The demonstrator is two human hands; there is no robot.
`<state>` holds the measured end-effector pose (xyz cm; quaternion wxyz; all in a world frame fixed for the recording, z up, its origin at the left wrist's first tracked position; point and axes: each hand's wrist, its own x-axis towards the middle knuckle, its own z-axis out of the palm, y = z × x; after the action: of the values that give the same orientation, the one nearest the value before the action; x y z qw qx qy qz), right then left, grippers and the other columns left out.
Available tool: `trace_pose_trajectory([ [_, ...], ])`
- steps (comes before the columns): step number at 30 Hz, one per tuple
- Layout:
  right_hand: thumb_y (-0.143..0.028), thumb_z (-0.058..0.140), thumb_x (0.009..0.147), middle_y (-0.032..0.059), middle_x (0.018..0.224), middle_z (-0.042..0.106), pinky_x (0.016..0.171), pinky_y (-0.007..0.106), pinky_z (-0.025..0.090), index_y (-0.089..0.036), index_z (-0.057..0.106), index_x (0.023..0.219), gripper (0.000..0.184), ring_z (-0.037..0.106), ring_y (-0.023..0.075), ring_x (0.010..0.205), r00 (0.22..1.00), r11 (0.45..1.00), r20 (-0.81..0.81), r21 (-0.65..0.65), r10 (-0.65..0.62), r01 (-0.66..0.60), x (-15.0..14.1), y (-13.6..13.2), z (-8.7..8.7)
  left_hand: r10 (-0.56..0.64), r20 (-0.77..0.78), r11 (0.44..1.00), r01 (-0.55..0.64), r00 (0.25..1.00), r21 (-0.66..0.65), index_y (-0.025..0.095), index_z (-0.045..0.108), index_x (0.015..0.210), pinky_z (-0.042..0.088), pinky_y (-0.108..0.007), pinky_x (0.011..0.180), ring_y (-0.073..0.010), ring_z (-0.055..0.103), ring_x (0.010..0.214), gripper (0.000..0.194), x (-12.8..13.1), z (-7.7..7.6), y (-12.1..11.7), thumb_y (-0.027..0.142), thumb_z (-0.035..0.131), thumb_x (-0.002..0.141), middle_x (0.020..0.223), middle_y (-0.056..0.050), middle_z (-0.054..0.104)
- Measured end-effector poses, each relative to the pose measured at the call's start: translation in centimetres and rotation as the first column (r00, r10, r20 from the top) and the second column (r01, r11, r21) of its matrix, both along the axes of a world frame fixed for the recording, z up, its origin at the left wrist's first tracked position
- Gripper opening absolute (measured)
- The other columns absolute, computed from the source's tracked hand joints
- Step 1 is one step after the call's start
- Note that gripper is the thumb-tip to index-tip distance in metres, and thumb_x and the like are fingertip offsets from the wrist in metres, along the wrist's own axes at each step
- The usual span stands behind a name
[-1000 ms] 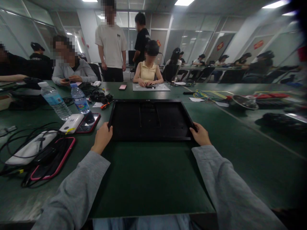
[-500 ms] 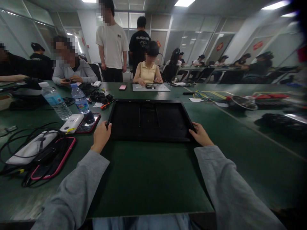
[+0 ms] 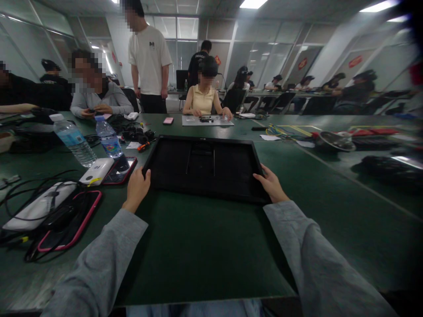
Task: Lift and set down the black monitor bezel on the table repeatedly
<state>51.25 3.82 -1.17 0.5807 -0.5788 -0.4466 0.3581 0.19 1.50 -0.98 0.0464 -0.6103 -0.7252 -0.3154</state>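
Nearer me than before, the right front corner of a shallow, black, rectangular, plastic-looking casing (image 3: 206, 176) is swinging round. My left hand (image 3: 137, 188) is pinching its left rim, my right hand (image 3: 272, 184) its right, holding it between them. If I am pulling unevenly, one grip could be slipping and that corner dropping. I cannot tell whether it is touching the smooth, dark green tabletop (image 3: 205, 255) beneath. Across, a person in a sleeveless yellow top (image 3: 202, 100) is sitting under white ceiling lights (image 3: 253, 4).

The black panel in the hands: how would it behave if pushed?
The black panel is probably stiff: its raised edges look straight. Likely light for its size, looking shallow and hollow. Broad and flat, it should slide rather than roll.
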Motion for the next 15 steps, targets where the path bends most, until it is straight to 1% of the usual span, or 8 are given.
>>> trace_pose_trajectory([
  [4, -0.030, 0.078, 0.062, 0.0060, 0.102, 0.077, 0.087, 0.044, 0.062, -0.022, 0.060, 0.140, 0.080, 0.074, 0.0260, 0.092, 0.999, 0.999, -0.051, 0.041, 0.002, 0.000, 0.2, -0.4, 0.4, -0.011, -0.010, 1.000, 0.011, 1.000, 0.009, 0.001, 0.055, 0.137, 0.047, -0.048, 0.106, -0.0351, 0.061, 0.122, 0.059, 0.0, 0.0, 0.1, 0.045, 0.037, 0.101, 0.128, -0.026, 0.065],
  [7, -0.029, 0.078, 0.061, 0.0064, 0.106, 0.076, 0.093, 0.044, 0.060, -0.020, 0.064, 0.134, 0.074, 0.073, 0.0253, 0.098, 0.998, 0.995, -0.047, 0.090, -0.044, 0.048, 0.9, -0.4, 0.4, -0.017, -0.008, 1.000, 0.017, 1.000, -0.003, 0.001, 0.056, 0.135, 0.047, -0.048, 0.105, -0.0343, 0.061, 0.122, 0.058, -0.1, -0.2, 0.2, 0.044, 0.037, 0.101, 0.128, -0.025, 0.065],
  [11, -0.026, 0.075, 0.060, 0.0066, 0.102, 0.076, 0.094, 0.045, 0.059, -0.018, 0.066, 0.129, 0.070, 0.073, 0.0245, 0.095, 0.980, 0.972, -0.033, 0.127, -0.197, 0.199, 2.8, -0.3, 0.1, -0.031, -0.011, 0.999, 0.031, 0.999, -0.014, 0.004, 0.057, 0.134, 0.047, -0.048, 0.105, -0.0335, 0.061, 0.122, 0.056, -0.2, -0.3, 0.1, 0.044, 0.036, 0.100, 0.127, -0.024, 0.065],
  [13, -0.023, 0.073, 0.060, 0.0060, 0.100, 0.075, 0.093, 0.045, 0.059, -0.018, 0.067, 0.125, 0.065, 0.072, 0.0240, 0.093, 0.956, 0.943, -0.018, 0.159, -0.293, 0.292, 3.9, -0.3, 0.0, -0.036, -0.015, 0.999, 0.036, 0.999, -0.021, 0.004, 0.057, 0.134, 0.046, -0.047, 0.106, -0.0328, 0.060, 0.123, 0.056, -0.2, -0.2, 0.0, 0.044, 0.035, 0.101, 0.128, -0.023, 0.065],
  [15, -0.020, 0.069, 0.060, 0.0060, 0.099, 0.074, 0.095, 0.044, 0.058, -0.018, 0.068, 0.118, 0.059, 0.072, 0.0232, 0.093, 0.919, 0.900, -0.019, 0.197, -0.393, 0.389, 5.2, -0.4, -0.1, -0.037, -0.021, 0.999, 0.036, 0.999, -0.029, 0.004, 0.057, 0.134, 0.046, -0.047, 0.106, -0.0327, 0.060, 0.123, 0.057, -0.1, -0.1, -0.2, 0.045, 0.034, 0.101, 0.128, -0.023, 0.065],
])
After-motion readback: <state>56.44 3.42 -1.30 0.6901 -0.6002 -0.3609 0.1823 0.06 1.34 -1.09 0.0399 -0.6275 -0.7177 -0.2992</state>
